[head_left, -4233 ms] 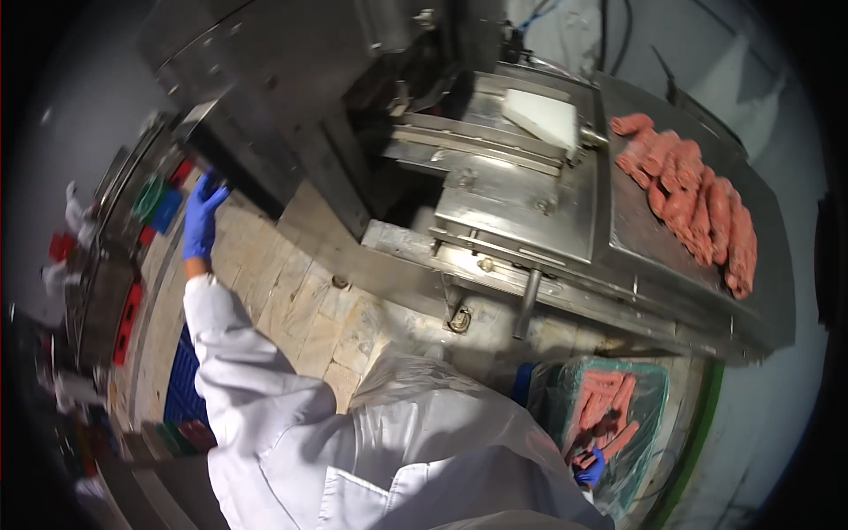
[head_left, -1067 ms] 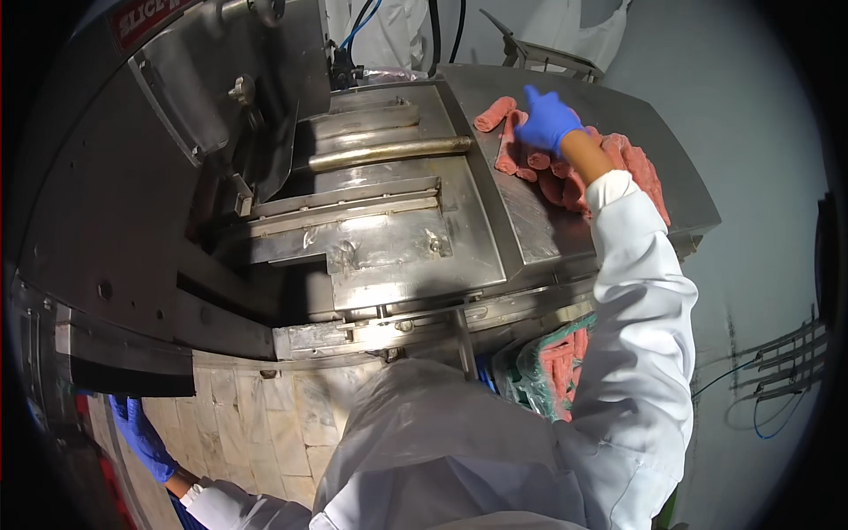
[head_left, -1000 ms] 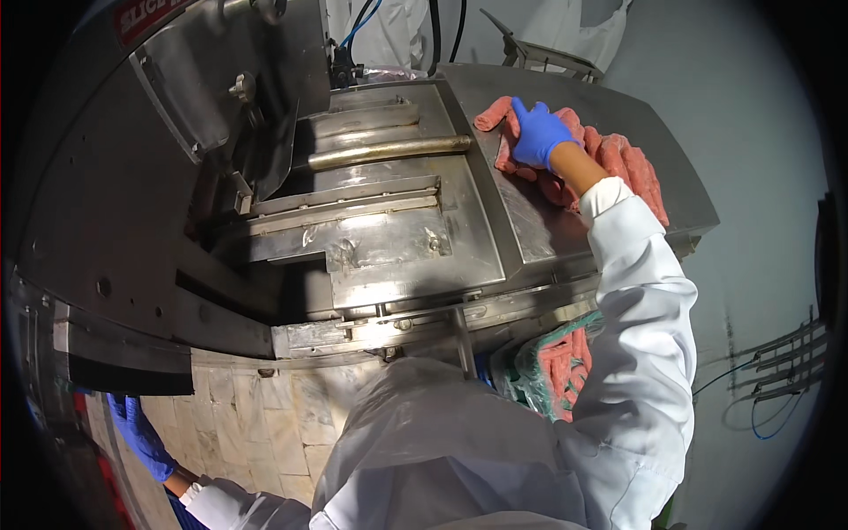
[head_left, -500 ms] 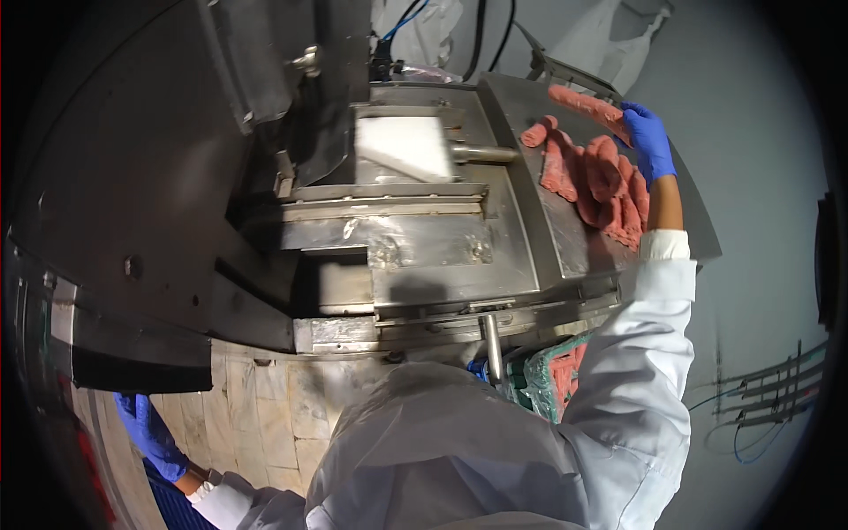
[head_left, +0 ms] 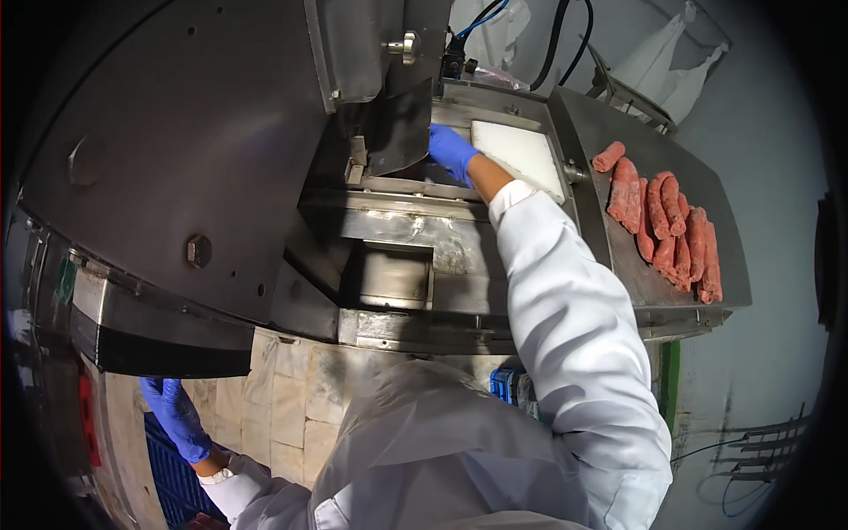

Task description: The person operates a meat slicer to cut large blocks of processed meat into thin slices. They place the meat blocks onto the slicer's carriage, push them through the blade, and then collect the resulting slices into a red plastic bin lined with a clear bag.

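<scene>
The right hand [head_left: 453, 155], in a blue glove, reaches into the silver metal channel of the machine, just beside a dark, flat metal guard plate [head_left: 402, 132]. Its fingertips are hidden there, so how far it is open and whether it holds anything cannot be told. Half a second ago it gripped a long pink log above the table; no log shows in it now, which suggests that piece went in behind the plate, out of sight. The white rectangular block [head_left: 517, 155] lies just right of the hand, nearer the table end of the channel than it was then.

The left hand [head_left: 177, 420], also blue-gloved, has its fingers raised to the black lower edge of a metal box [head_left: 168, 353], as half a second ago; the tips are hidden, so contact and grip are unclear.

Farther right, the pink, cylindrical meat logs [head_left: 671, 203] lie grouped on the sloping grey metal table [head_left: 583, 115], one short piece near its channel side. Bare metal borders them. The plate's edge leaves little room leftward; the way back to the table passes the block. A rectangular metal opening [head_left: 389, 274] lies nearer the body.
</scene>
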`<state>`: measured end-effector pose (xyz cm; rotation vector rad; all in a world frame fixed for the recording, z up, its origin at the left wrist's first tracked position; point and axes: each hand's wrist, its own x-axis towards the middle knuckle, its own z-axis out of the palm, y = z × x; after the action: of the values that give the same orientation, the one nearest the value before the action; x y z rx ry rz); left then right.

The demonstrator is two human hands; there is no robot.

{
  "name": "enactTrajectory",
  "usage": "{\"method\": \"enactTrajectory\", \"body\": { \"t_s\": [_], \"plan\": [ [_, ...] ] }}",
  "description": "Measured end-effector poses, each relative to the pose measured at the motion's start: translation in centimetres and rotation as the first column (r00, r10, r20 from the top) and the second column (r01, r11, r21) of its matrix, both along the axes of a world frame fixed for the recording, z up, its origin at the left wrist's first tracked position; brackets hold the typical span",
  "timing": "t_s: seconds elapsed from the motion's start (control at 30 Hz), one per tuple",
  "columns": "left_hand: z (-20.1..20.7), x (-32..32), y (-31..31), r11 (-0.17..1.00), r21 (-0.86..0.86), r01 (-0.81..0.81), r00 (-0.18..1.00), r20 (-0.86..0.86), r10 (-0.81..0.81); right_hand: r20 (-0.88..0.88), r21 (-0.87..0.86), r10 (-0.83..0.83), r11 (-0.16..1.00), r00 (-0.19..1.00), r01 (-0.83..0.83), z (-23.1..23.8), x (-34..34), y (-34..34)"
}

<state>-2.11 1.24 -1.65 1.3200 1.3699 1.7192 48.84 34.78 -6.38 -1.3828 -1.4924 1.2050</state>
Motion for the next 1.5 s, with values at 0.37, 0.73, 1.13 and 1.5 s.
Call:
{"method": "enactTrajectory", "body": {
  "t_s": [0.37, 0.73, 1.13, 1.5],
  "plan": [
    [0.1, -0.5, 0.8, 1.0, -0.025, -0.011, 1.0, 0.012, 0.012, 0.5, 0.3, -0.519, 0.855, 0.694, 0.423, 22.3, 30.4, -16.1],
    [-1.2, -2.4, 1.3, 0.999, -0.014, 0.032, 0.996, 0.086, -0.031, 0.903, 0.176, -0.373, 0.775, 0.214, 0.607, 13.4, 43.7, -19.9],
    [-1.9, -3.8, 1.6, 0.995, 0.031, 0.095, 0.995, 0.03, -0.096, 0.584, 0.156, -0.516, 0.829, 0.627, 0.537, 20.4, 37.7, -20.6],
    [-1.3, -2.0, 0.4, 0.99, 0.056, 0.133, 0.988, 0.076, -0.137, 0.194, 0.375, -0.471, 0.846, 0.86, 0.379, 20.2, 21.4, -11.7]
  ]
}}
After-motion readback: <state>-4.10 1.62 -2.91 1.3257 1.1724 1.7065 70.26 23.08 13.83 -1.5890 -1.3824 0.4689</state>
